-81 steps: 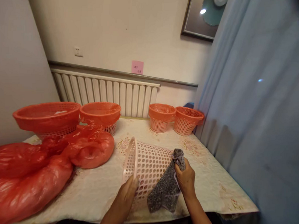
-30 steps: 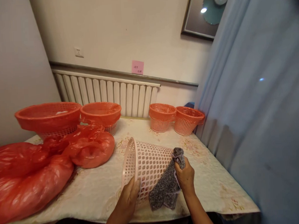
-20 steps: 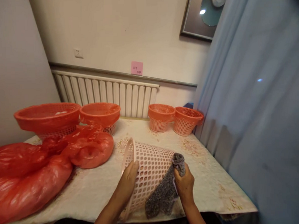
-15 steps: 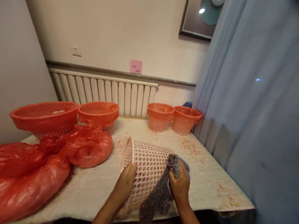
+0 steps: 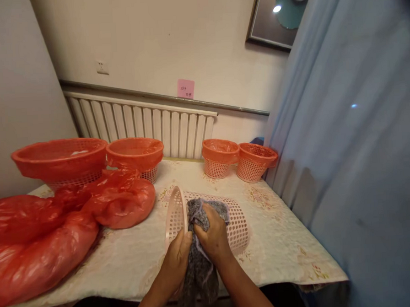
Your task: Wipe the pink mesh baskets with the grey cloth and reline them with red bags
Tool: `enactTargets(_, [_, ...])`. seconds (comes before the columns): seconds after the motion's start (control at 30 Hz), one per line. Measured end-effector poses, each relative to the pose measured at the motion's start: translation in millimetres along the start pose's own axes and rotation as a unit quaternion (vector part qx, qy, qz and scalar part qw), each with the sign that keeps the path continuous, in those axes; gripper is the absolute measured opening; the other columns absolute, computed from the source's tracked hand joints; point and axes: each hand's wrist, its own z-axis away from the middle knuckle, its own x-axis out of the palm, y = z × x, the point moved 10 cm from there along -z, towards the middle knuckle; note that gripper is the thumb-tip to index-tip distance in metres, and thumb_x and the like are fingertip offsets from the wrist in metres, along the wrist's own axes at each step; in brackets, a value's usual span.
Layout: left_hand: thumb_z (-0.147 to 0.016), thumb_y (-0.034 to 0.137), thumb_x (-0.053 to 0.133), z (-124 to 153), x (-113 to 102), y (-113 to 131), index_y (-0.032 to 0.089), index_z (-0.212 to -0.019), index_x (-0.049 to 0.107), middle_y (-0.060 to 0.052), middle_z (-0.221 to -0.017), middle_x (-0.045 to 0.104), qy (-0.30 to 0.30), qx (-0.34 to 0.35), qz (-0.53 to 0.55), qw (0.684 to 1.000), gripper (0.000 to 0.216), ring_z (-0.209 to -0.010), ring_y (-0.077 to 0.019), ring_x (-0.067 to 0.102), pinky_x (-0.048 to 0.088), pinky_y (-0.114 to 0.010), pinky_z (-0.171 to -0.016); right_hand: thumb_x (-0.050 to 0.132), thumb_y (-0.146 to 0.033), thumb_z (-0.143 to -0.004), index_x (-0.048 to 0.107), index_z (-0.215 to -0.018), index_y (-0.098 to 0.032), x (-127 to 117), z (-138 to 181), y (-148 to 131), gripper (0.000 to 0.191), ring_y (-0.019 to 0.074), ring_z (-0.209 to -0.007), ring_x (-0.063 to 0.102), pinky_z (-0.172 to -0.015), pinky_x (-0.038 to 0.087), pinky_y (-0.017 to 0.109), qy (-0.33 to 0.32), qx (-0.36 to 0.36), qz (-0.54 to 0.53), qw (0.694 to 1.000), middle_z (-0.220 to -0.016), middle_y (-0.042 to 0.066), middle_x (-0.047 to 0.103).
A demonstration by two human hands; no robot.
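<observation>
A pale pink plastic basket (image 5: 238,225) with a grid of holes lies on its side near the table's front edge, its mouth facing left. My left hand (image 5: 178,258) grips the rim, thumb outside and fingers out of sight inside. Bunched in my right hand (image 5: 213,231) is a grey cloth (image 5: 200,263) with a pale purple edge. That hand presses the cloth against the basket's side, close to the rim. The cloth's loose end hangs down between my forearms.
Red bag-lined baskets stand along the back: a large one (image 5: 59,159) and another (image 5: 135,150) left, two smaller ones (image 5: 220,152) (image 5: 256,157) right. Bulging red plastic bags (image 5: 58,243) cover the table's left. A blue curtain (image 5: 346,164) hangs at the right edge.
My right hand has moved the cloth left along the basket, from the base end to near the rim. My left hand stays on the rim.
</observation>
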Motion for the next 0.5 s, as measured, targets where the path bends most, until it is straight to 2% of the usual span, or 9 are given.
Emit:
enactTargets(0.1, [-0.095,0.047,0.033,4,4,3,0.015,-0.120,0.057,-0.012,-0.126,0.062,-0.006,0.004,0.000,1.000,0.047,-0.120,-0.0259,0.052,0.034,-0.038,-0.108,0.053,-0.021,-0.075,0.061,-0.115,-0.015,-7,-9,36,0.041,0.0260,-0.105,0.061,-0.094,0.046,0.042,0.007,0.067,0.026,0.997,-0.110,0.012,0.067])
enactTargets(0.23, [-0.095,0.051,0.030,10,8,-1,0.013,-0.112,0.059,-0.013,-0.114,0.066,-0.021,-0.023,-0.021,0.999,0.050,-0.107,-0.0261,0.058,0.040,-0.039,-0.100,0.052,-0.028,-0.078,0.065,-0.103,-0.015,-34,-4,97,0.031,0.0236,-0.086,0.062,-0.079,0.046,0.034,0.017,0.160,0.074,0.984,-0.093,0.011,0.070])
enactTargets(0.4, [-0.095,0.050,0.031,18,12,-8,0.015,-0.121,0.056,-0.010,-0.123,0.063,-0.039,-0.015,-0.017,0.999,0.050,-0.122,-0.0258,0.050,0.037,-0.035,-0.106,0.049,-0.039,-0.081,0.064,-0.098,-0.018,-73,25,162,0.031,0.0233,-0.071,0.061,-0.065,0.042,0.030,0.047,0.265,0.126,0.955,-0.079,0.007,0.069])
enactTargets(0.5, [-0.094,0.051,0.034,23,11,-17,0.016,-0.123,0.057,-0.009,-0.126,0.062,-0.037,-0.015,-0.017,0.999,0.051,-0.124,-0.0272,0.049,0.034,-0.036,-0.109,0.048,-0.042,-0.080,0.062,-0.102,-0.018,-87,45,176,0.036,0.0252,-0.077,0.063,-0.068,0.042,0.030,0.089,0.292,0.124,0.944,-0.087,0.009,0.070])
